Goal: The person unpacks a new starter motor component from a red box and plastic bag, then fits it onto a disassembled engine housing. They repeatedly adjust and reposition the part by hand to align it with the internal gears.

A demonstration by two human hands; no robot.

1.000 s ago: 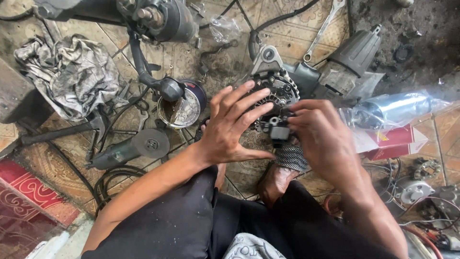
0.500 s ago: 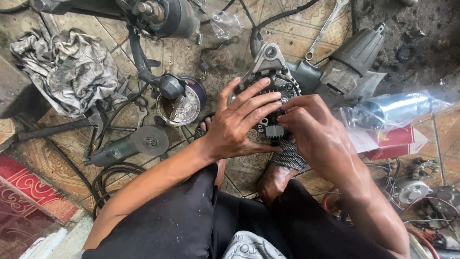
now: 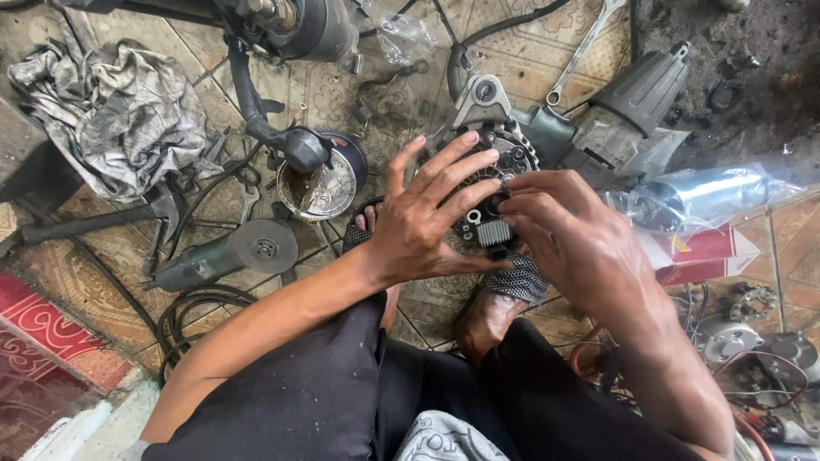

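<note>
A round, grimy grey metal alternator (image 3: 500,162), with a ribbed dark end face and a silver mounting lug at its top, sits on the patterned tiled floor (image 3: 342,94) between the person's feet, at the centre of the view. A small black ribbed block (image 3: 493,232) is fixed at its lower edge. The left hand (image 3: 427,222) lies flat across the alternator's left half, fingers spread wide and extended, palm pressing down rather than gripping. The right hand (image 3: 568,235) rests over the right half, its fingers curled and bunched together, the tips touching the dark end face near the centre; whether they pinch a small part cannot be told. Both hands cover most of the alternator's face. To the left stand an open round tin (image 3: 323,183) and a grey angle grinder (image 3: 226,256); a crumpled grey rag (image 3: 111,111) lies beyond. A silver spanner (image 3: 585,51) lies above, and a red and white box (image 3: 709,252) to the right.
</note>
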